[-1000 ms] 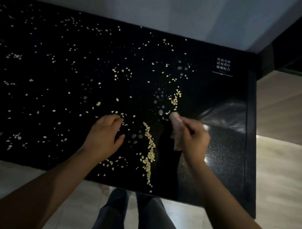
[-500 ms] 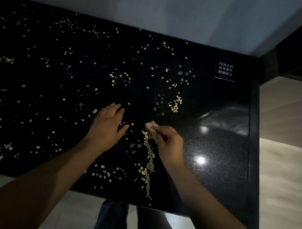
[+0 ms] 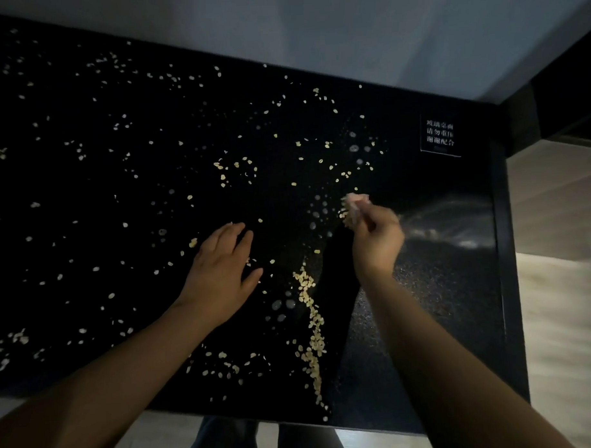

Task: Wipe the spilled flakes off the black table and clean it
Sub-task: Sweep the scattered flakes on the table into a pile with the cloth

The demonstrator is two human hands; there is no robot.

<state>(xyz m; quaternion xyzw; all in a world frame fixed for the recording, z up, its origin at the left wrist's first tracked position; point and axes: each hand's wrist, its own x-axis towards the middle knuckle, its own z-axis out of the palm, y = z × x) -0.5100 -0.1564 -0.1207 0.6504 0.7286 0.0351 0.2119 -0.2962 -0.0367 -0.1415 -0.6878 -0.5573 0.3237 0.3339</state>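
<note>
A glossy black table (image 3: 434, 312) fills most of the frame, its far edge against a pale grey wall (image 3: 314, 28). Light wood-toned floor (image 3: 557, 281) shows at the right and along the bottom edge, where the person's trouser legs (image 3: 228, 440) stand. Pale flakes (image 3: 311, 323) lie scattered over the left and centre of the table, and a dense ridge of them runs from mid-frame down to the near edge. The strip right of that ridge is speckled and shiny with almost no flakes. A small label with white characters (image 3: 440, 135) sits in the table's upper right corner. The left hand (image 3: 222, 273) lies flat on the table at centre, grip wide, fingers straight. The right hand (image 3: 375, 241), right of centre, has its grip closed round a small pale wad (image 3: 355, 205) with flakes clinging to it.
</note>
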